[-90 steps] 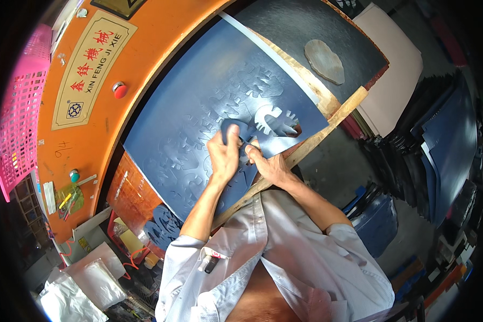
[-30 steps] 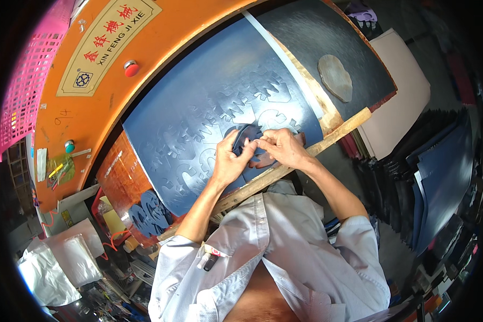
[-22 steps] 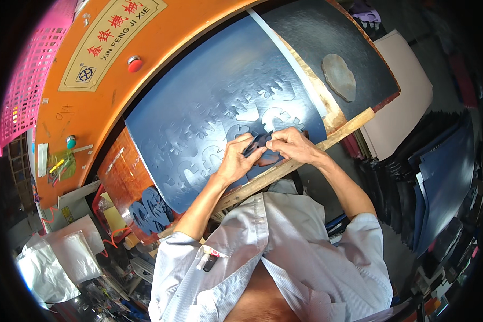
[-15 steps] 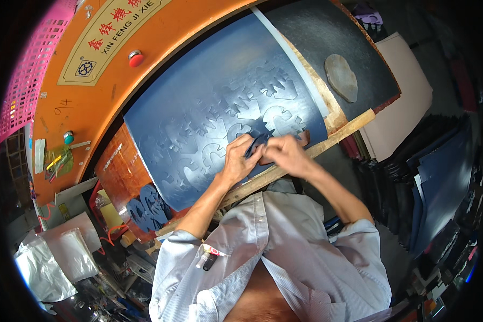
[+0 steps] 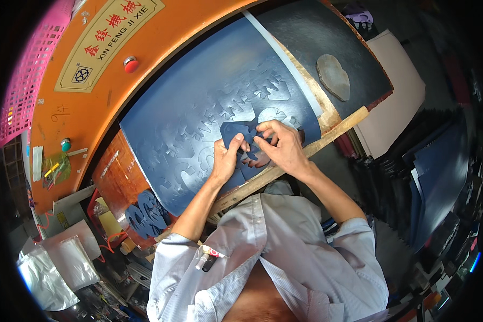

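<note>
Both hands hold a dark blue cut-out sheet piece (image 5: pixel 234 129) with notched edges, just above a large blue sheet (image 5: pixel 172 107). My left hand (image 5: pixel 229 154) is closed on its left side, thumb on top. The fingers of my right hand (image 5: pixel 282 146) are bent and pinch at its right side. Rows of toothed, curved shapes are cut into the big sheet around and beyond my hands. Below my fingers a gap in the sheet shows a brownish surface. Part of the piece is hidden behind my fingers.
A wooden bar (image 5: pixel 327 134) runs along the near edge. Blue cut pieces (image 5: pixel 147 214) lie in a pile on the reddish board at left. An orange machine (image 5: pixel 102 102) with a red button (image 5: pixel 131 65) stands beyond. A flat stone-like slab (image 5: pixel 333 77) rests on the black board at right.
The piece, folded and bunched between my hands before, is now opened out flatter and faces up. My left hand has turned, bringing its thumb on top. The view has shifted slightly.
</note>
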Demonstrator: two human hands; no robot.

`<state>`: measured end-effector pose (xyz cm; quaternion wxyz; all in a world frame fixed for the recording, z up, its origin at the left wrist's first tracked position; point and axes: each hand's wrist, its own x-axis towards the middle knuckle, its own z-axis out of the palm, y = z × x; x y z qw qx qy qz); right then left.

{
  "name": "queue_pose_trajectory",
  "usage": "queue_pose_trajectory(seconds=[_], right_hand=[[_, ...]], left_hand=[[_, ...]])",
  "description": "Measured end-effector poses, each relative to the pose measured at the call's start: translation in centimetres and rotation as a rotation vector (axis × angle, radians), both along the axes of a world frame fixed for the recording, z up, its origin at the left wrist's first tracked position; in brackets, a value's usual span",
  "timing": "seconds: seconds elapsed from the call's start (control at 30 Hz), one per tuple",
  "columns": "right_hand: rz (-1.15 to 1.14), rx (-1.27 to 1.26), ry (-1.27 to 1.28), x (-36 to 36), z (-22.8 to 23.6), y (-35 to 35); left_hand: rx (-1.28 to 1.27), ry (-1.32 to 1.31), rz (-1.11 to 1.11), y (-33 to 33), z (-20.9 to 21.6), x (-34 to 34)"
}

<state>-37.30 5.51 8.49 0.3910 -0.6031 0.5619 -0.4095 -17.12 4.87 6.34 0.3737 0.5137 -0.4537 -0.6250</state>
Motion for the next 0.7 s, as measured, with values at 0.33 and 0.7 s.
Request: queue_pose_trajectory(seconds=[0.33, 0.7], right_hand=[[0.146, -0.208, 0.307, 1.1, 1.1, -0.3], [0.393, -0.615, 0.357, -0.2, -0.7, -3.7]], left_hand=[[-0.074, -0.081, 0.093, 0.4, 0.1, -1.2], [0.031, -0.194, 0.098, -1.7, 0.6, -1.2]])
